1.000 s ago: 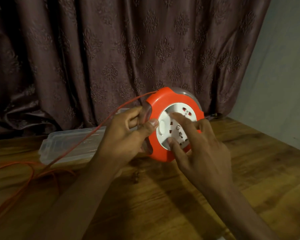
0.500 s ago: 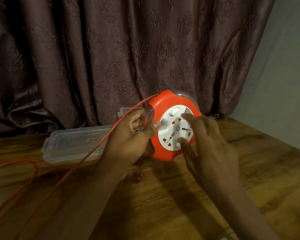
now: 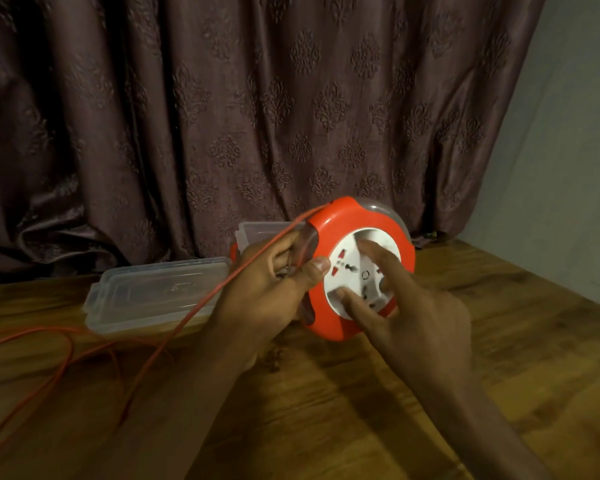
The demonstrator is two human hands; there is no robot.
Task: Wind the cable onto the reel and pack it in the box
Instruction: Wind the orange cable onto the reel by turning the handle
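Wooden table [image 3: 326, 427] under both forearms | right hand [image 3: 420, 327] at 4 o'clock of reel [image 3: 361, 268], fingers spread on its white socket face | left hand [image 3: 274, 292] grips reel's 9 o'clock rim | orange cable [image 3: 194, 310] trails toward 8 o'clock | clear box [image 3: 153, 292] behind | curtain [image 3: 257, 116] beyond

The scene is dim and warm-toned, with deep shadow in the curtain [image 3: 222, 116] folds. The right hand [image 3: 420, 323] shows slight motion blur, and wide-angle bending curves the edges.
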